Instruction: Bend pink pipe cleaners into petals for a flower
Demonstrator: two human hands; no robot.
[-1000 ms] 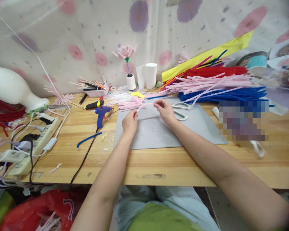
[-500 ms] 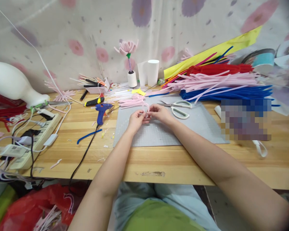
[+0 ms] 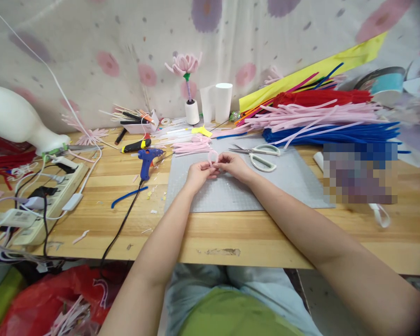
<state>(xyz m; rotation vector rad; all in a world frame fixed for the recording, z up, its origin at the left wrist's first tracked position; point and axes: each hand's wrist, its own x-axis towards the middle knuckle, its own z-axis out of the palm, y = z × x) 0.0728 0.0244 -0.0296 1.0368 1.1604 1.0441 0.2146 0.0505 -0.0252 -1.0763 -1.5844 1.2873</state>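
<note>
Wooden, plank-topped workbench [image 3: 231, 233] carries a grey cutting mat [image 3: 287, 186], with heaps of red, pink and blue fuzzy craft stems [image 3: 329, 126] behind it and white-handled scissors [image 3: 261, 156] lying on the mat beside the hands. Over the mat's far middle, the left hand [image 3: 198, 175] and right hand [image 3: 233, 164] meet fingertip to fingertip. Both pinch a small pale-pink fuzzy stem bent into a loop [image 3: 213, 157], which stands up just above the fingers.

Pixelated patch [image 3: 360, 173] hides tabletop items; pipe cleaner [image 3: 213, 157] ends concealed by fingers.
</note>
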